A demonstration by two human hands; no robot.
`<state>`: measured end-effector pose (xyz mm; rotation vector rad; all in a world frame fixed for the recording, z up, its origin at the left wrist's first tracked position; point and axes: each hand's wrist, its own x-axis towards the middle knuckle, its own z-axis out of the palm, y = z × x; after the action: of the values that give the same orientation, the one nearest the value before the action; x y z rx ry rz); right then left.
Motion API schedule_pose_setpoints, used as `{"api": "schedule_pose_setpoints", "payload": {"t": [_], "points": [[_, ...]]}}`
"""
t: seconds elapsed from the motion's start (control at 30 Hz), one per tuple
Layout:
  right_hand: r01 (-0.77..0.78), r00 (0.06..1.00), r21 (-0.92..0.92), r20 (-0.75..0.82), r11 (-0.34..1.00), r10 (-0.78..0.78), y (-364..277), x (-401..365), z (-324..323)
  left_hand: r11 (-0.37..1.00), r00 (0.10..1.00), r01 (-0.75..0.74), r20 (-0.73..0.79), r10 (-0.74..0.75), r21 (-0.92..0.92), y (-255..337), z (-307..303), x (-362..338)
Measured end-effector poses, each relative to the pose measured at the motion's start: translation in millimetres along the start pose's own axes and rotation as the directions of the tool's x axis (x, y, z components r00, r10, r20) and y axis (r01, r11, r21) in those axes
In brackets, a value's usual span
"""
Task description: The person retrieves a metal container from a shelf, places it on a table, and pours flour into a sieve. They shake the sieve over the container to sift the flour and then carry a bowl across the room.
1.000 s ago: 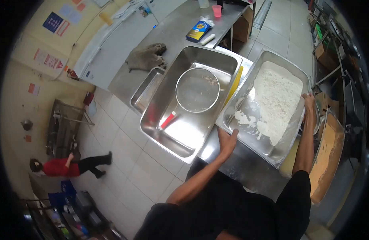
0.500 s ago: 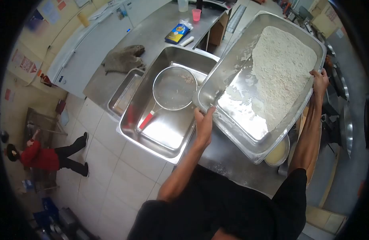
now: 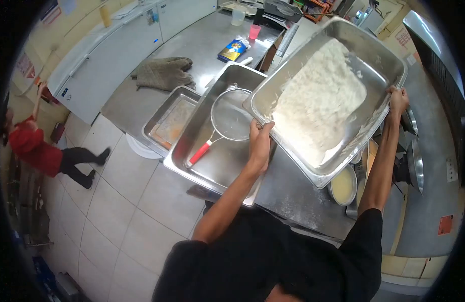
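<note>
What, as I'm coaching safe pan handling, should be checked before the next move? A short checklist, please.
1. Grip on the powder pan: ok. The left hand and right hand hold its rim on opposite sides.
2. White powder within the walls: ok, none seen going over the rim.
3. Sieve clear of the powder pan: cannot tell. They meet in this view, but the height gap is unclear.
4. Bowl of yellow contents clear of the powder pan: cannot tell, for the same reason.
5. Counter clean: not ok, white dust shows on it.
6. Person in red out of the way: ok, well off across the floor.
</note>
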<state>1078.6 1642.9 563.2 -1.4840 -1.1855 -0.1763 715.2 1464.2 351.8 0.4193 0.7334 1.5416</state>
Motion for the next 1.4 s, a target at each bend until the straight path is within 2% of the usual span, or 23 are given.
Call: {"api": "schedule_pose_setpoints", "payload": {"t": [0.03,0.13,0.17,0.33,0.37,0.4,0.47,0.5,0.6,0.63,0.73,0.77,0.93,1.03,1.13,1.3,1.4], "points": [[0.030,1.000,-0.089,-0.003,0.996,-0.031,-9,-11,0,1.000,1.000,-0.013,-0.016,0.013,-0.025,0,-6,4],[0.040,0.999,0.089,0.009,0.995,-0.041,-15,-13,12,0.997,0.999,-0.013,-0.046,0.010,-0.074,-18,-19,7],[0.059,0.998,0.139,-0.010,0.989,-0.058,-32,-23,10,0.997,0.999,-0.002,-0.043,-0.001,-0.073,-26,-21,3],[0.169,0.985,0.066,0.013,0.983,-0.170,-132,-61,15,0.995,0.994,0.095,-0.049,-0.095,0.005,-31,-32,5],[0.213,0.977,0.032,-0.006,0.976,-0.213,-158,-72,19,0.989,0.993,0.117,-0.012,-0.116,0.085,-42,-39,13],[0.259,0.965,0.001,-0.026,0.966,-0.259,-174,-81,21,0.983,0.983,0.177,0.037,-0.179,0.050,-36,-36,8],[0.350,0.937,0.105,-0.052,0.931,-0.346,-196,-91,35,0.953,0.945,0.302,0.140,-0.297,-0.019,-12,-23,-4],[0.396,0.918,0.156,-0.066,0.905,-0.390,-205,-92,42,0.954,0.945,0.295,0.131,-0.299,0.054,-19,-20,-4],[0.436,0.900,0.034,-0.028,0.899,-0.435,-207,-82,60,0.951,0.946,0.308,0.103,-0.309,0.026,-26,-3,-15],[0.520,0.853,-0.011,-0.057,0.854,-0.520,-202,-79,65,0.960,0.952,0.277,0.143,-0.270,-0.031,-25,-2,-16],[0.498,0.864,-0.052,-0.056,0.865,-0.501,-206,-88,75,0.991,0.986,0.132,0.102,-0.134,0.025,-61,-7,0],[0.445,0.894,-0.048,-0.037,0.894,-0.446,-207,-91,78,0.986,0.982,0.159,0.098,-0.163,0.043,-66,-6,2],[0.539,0.839,-0.039,-0.068,0.841,-0.541,-231,-115,97,0.961,0.953,0.259,0.139,-0.270,0.095,-80,-10,11],[0.545,0.835,-0.083,-0.040,0.834,-0.549,-244,-124,110,0.915,0.897,0.402,0.188,-0.400,0.030,-43,-5,7],[0.564,0.821,-0.100,-0.043,0.820,-0.570,-262,-136,117,0.941,0.909,0.322,0.244,-0.338,0.107,-66,-13,23],[0.571,0.819,-0.107,0.003,0.814,-0.574,-275,-142,117,0.930,0.896,0.361,0.250,-0.367,0.071,-60,-12,19],[0.589,0.804,-0.082,-0.039,0.804,-0.593,-276,-143,120,0.913,0.872,0.406,0.284,-0.399,0.039,-55,-13,19]]}}
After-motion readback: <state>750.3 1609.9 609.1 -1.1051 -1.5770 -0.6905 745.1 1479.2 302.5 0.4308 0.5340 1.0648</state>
